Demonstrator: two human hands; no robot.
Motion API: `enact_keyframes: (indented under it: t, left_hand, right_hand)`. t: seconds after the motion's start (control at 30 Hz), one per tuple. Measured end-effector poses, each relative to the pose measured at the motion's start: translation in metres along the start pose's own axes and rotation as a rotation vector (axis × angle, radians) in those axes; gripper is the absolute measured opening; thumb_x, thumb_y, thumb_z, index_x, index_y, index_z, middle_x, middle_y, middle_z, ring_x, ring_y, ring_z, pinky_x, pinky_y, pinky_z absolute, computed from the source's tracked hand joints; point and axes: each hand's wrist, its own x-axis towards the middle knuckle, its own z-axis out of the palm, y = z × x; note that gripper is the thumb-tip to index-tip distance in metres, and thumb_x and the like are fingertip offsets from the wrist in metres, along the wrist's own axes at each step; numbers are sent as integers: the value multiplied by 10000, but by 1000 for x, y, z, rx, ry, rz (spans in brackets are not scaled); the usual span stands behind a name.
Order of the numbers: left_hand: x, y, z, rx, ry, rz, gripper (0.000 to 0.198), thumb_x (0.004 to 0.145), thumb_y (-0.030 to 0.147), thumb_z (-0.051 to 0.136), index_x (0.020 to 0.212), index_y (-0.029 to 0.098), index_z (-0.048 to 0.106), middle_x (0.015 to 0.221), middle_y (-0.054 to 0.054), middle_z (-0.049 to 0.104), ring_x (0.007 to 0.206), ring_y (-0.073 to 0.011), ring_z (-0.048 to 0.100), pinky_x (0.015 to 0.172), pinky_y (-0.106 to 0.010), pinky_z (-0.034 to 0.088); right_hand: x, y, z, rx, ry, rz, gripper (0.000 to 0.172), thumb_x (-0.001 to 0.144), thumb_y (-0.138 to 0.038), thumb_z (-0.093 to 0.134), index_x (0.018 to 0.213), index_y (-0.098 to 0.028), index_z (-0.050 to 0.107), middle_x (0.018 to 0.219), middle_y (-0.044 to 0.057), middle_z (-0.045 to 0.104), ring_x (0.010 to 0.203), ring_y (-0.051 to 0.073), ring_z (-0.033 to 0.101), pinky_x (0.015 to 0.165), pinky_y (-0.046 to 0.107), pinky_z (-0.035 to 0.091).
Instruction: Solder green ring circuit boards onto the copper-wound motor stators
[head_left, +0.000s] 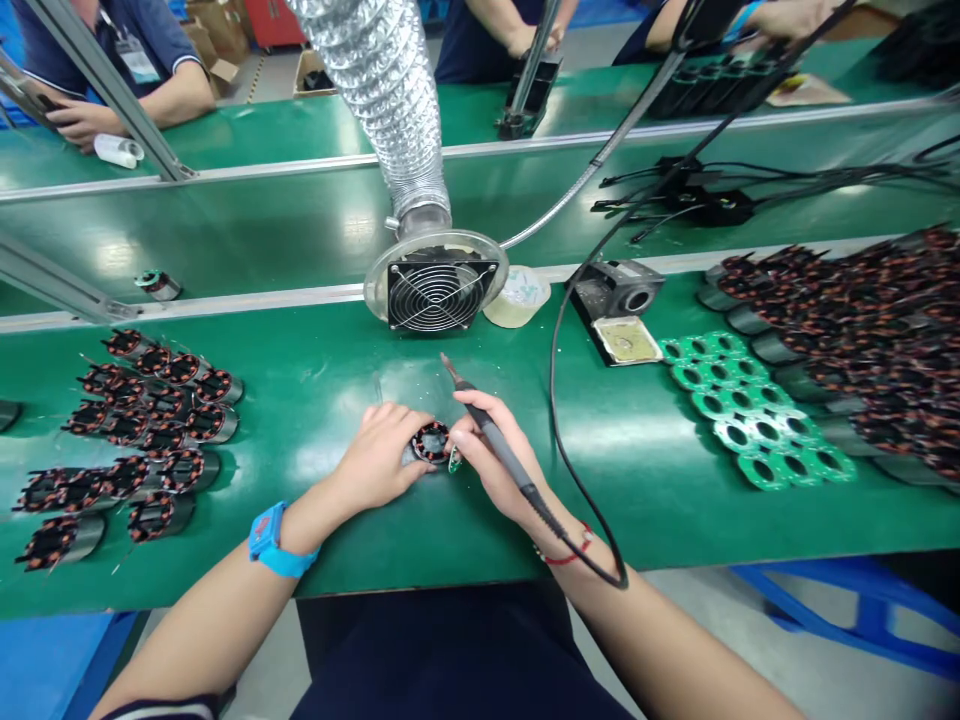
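My left hand (386, 452) is closed round a motor stator (430, 443) with dark windings, which stands on the green bench in front of me. In my right hand (495, 455) lies a soldering iron (499, 440), its tip pointing up and away toward the fan. The thumb and fingertips of that hand also pinch a small green circuit board (454, 460), seen nearly edge-on at the stator's right side. Whether the board touches the stator I cannot tell.
Several stators (161, 400) stand at left, more (885, 350) at right beside green circuit board panels (757, 410). A fume extractor fan (436, 295) hangs ahead, near a tape roll (517, 297) and soldering iron stand (619, 300). The iron's cable (555, 390) loops at right. Co-workers sit opposite.
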Motion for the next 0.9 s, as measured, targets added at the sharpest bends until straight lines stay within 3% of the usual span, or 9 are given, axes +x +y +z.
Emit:
enact_keyframes:
  t: [0.17, 0.33, 0.5, 0.7, 0.9]
  left_hand:
    - [-2, -2, -14, -108, -62, 0, 355, 827, 247, 586, 1172, 206, 514, 1107, -63, 605, 1026, -229, 519, 915, -404, 385]
    - [-2, -9, -21, -106, -46, -42, 228, 926, 264, 428, 1092, 206, 574, 1066, -49, 634, 1004, -209, 535, 904, -389, 380]
    - [2, -8, -17, 16, -2, -128, 255, 951, 286, 374, 916, 187, 606, 908, -41, 639, 874, -211, 526, 809, -390, 379]
    - [-2, -9, -17, 40, -29, -89, 155, 846, 195, 495, 976, 192, 579, 946, -39, 629, 901, -219, 510, 828, -397, 372]
    - [-3, -10, -18, 37, -47, -63, 148, 862, 246, 510, 981, 190, 577, 962, -46, 621, 935, -228, 504, 845, -404, 360]
  right_hand:
    - [-8, -6, 1, -277, 114, -88, 455, 842, -318, 611, 1232, -256, 386, 1022, 53, 635, 892, 187, 617, 793, 366, 513]
    - [-10, -12, 13, -475, 57, -103, 423, 836, -271, 600, 1221, -244, 424, 1015, 74, 636, 963, 246, 591, 876, 455, 485]
    - [-10, -9, 23, -639, 129, -95, 462, 834, -291, 594, 1255, -185, 433, 1100, 147, 600, 1044, 312, 548, 882, 516, 471]
    - [-13, -7, 19, -653, 2, -156, 459, 866, -243, 522, 1308, -216, 401, 1165, 138, 582, 1068, 297, 549, 895, 512, 471]
    - [-17, -3, 5, -780, -130, -146, 546, 812, -176, 570, 1325, -198, 384, 1231, 159, 573, 1110, 332, 540, 885, 538, 471]
